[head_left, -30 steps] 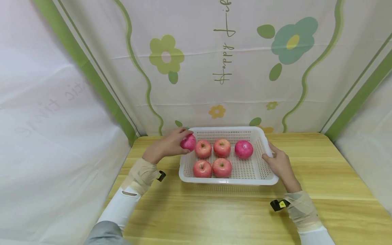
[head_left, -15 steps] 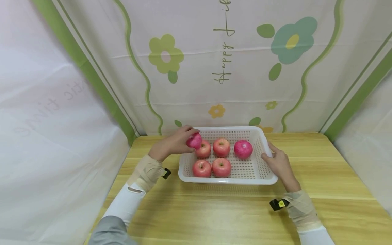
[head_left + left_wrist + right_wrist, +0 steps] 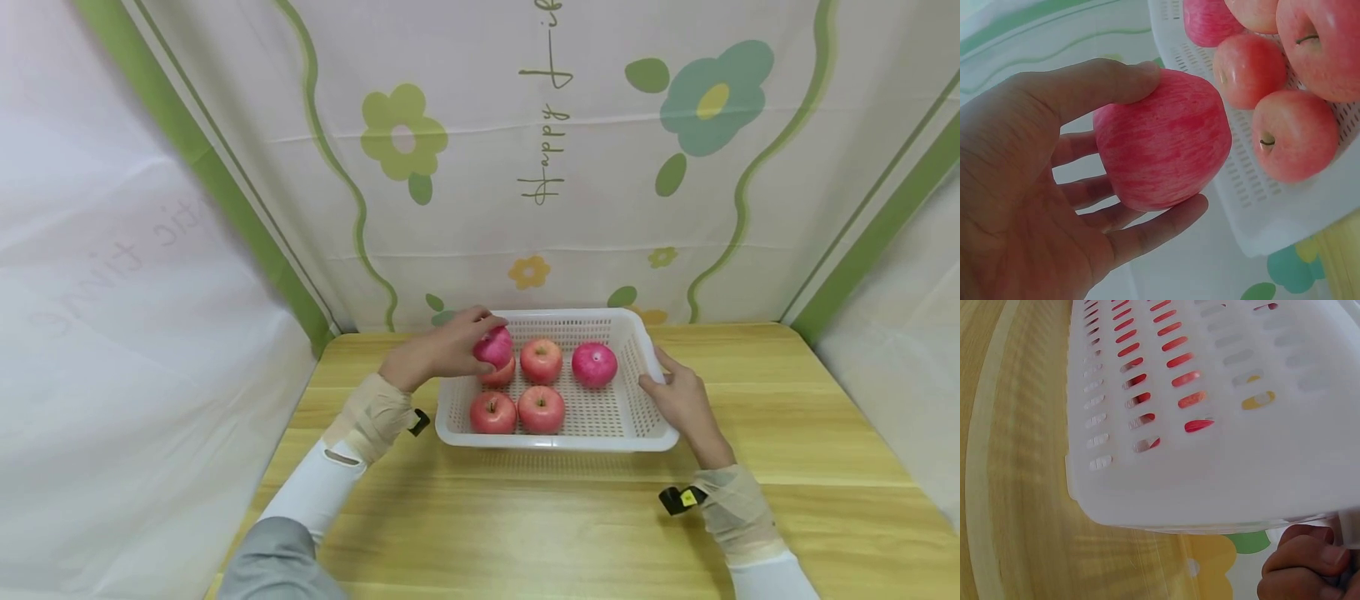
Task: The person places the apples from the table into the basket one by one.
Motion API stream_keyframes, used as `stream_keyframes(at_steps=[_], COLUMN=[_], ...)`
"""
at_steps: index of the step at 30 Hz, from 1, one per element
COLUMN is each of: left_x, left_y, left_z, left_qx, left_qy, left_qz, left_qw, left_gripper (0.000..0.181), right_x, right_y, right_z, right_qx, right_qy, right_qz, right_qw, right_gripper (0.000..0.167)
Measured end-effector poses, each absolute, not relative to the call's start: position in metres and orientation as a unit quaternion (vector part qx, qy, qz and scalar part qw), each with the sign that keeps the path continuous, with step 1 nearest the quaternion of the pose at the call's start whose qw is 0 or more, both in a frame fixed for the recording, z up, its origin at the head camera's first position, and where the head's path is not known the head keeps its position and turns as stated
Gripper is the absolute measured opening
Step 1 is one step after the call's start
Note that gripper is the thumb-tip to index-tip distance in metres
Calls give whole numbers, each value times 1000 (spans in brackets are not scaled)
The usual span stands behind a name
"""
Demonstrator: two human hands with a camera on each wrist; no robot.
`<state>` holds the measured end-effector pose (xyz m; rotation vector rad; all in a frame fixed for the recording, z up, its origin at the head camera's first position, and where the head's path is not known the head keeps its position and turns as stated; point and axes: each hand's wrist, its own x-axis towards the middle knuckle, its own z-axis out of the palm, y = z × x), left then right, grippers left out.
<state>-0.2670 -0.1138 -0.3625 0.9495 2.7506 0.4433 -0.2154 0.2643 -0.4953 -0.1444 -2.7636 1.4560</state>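
My left hand (image 3: 453,346) holds a deep pink apple (image 3: 1163,147) between thumb and fingers, over the left part of a white slotted plastic basket (image 3: 555,443). Below it a lighter red apple (image 3: 498,375) is partly covered. Several such red apples lie in the basket, including one at the back middle (image 3: 541,361) and one at the front left (image 3: 492,413). Another deep pink apple (image 3: 595,365) sits toward the right. With thumb over the rim, my right hand (image 3: 684,400) grips the basket's right end; in the right wrist view its curled fingers (image 3: 1304,559) show under the rim.
The basket stands on a wooden table (image 3: 555,525) near its back edge. Behind rises a white cloth backdrop (image 3: 480,208) with printed flowers, and cloth walls (image 3: 150,350) close both sides.
My left hand has moved to the right with the deep pink apple, from the basket's left rim to above the back-left red apple. The right hand and basket have stayed put.
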Motion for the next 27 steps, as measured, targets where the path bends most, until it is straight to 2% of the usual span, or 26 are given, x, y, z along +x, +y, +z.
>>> stream_keyframes(at_steps=[27], left_x=[-265], left_y=[-77], left_z=[-364], left_qx=[380], left_qy=[910], left_qz=[90], left_qw=[138], left_gripper=[75], right_x=[-214], right_y=[262], right_z=[-495], right_qx=[-41], right_qy=[-883], right_qz=[467], right_qw=[21], right_gripper=[72])
